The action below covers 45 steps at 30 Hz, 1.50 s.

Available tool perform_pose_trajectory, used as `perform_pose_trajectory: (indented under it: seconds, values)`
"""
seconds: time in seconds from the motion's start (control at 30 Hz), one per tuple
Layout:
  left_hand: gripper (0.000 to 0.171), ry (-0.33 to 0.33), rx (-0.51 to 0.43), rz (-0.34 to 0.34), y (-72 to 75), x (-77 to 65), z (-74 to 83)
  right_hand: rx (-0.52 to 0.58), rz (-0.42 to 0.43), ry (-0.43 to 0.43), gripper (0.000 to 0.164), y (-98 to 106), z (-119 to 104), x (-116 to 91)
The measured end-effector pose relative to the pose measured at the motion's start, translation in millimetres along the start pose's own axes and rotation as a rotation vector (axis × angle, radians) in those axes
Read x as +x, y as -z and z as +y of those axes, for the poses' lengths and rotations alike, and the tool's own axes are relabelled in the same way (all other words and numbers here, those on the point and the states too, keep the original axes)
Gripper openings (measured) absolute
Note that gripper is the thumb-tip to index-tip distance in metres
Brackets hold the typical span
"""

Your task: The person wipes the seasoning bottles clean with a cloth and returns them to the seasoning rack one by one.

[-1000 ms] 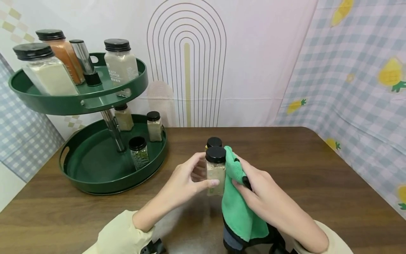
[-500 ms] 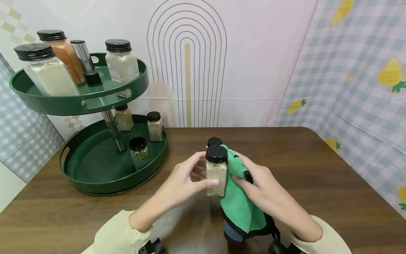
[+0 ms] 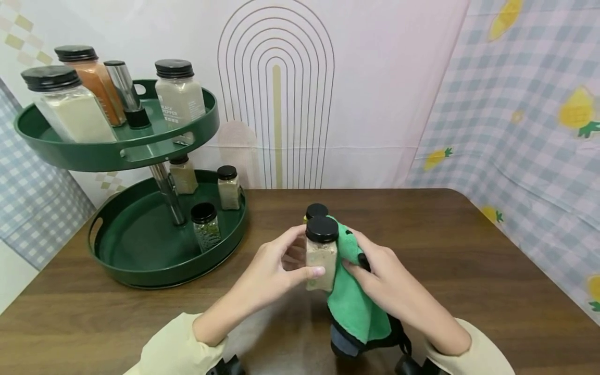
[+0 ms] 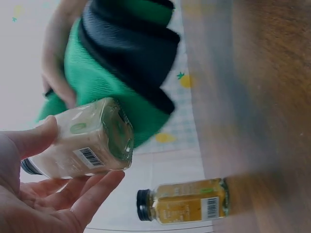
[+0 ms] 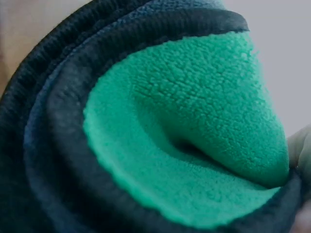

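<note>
My left hand grips a small square glass spice jar with a black lid and beige powder inside. In the left wrist view the jar is tipped on its side in that view, thumb on one face and fingers under another, its barcode showing. My right hand holds a green cloth with black edging and a grey-blue back, its upper part against the jar's right side. The cloth hangs in folds behind the jar. The right wrist view is mostly filled by the cloth.
Behind the held jar stands another jar with yellow contents, on the wooden table. At left is a two-tier green tray stand. Large jars, including one of black pepper, are on top; small jars, one with green herbs, sit below.
The held jar has shifted slightly right, showing more of its front beside the cloth. The right hand and cloth have moved a little left. Both grips stay the same.
</note>
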<state>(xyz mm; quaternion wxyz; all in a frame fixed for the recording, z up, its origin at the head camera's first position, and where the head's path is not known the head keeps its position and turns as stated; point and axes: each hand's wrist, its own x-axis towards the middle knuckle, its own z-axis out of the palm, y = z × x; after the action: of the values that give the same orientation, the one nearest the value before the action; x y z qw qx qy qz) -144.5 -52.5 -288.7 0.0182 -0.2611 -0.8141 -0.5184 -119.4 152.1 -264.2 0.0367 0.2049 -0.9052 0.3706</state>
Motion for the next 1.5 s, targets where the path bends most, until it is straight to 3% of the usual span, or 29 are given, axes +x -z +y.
perform_pose_trajectory:
  seconds: [0.17, 0.3, 0.47, 0.63, 0.77, 0.93, 1.2, 1.5]
  values:
    - [0.057, -0.043, -0.014, 0.019, 5.2, -1.5, 4.5, 0.076, -0.096, -0.072, 0.045, -9.3, 12.4, 9.0]
    - [0.057, -0.028, -0.021, 0.009, 6.7, -0.5, 2.8, 0.084, -0.108, -0.102, 0.045, -11.1, 12.8, 9.8]
    - [0.058, 0.003, -0.001, -0.027, 8.8, 1.1, -0.1, 0.057, -0.039, -0.093, 0.048, -5.8, 0.7, 2.1]
    - [0.053, 0.013, 0.011, -0.046, 6.5, 3.0, -1.5, 0.016, 0.085, -0.001, 0.054, 2.4, -12.3, -10.0]
    - [0.048, 0.036, 0.018, -0.041, 2.8, 3.2, -2.1, -0.031, 0.111, 0.061, 0.055, 4.2, -15.5, -12.9]
    - [0.049, 0.024, 0.007, -0.01, 1.8, 1.1, -0.6, -0.042, 0.05, 0.042, 0.055, -0.1, -10.2, -7.4]
    - [0.051, -0.035, -0.076, 0.04, 8.1, 0.4, 6.8, 0.035, -0.132, -0.035, 0.047, -3.5, 7.3, 3.5]
    - [0.05, 0.033, -0.192, 0.08, 9.6, 1.3, 5.4, 0.11, -0.221, -0.119, 0.046, -2.0, 12.4, 5.3]
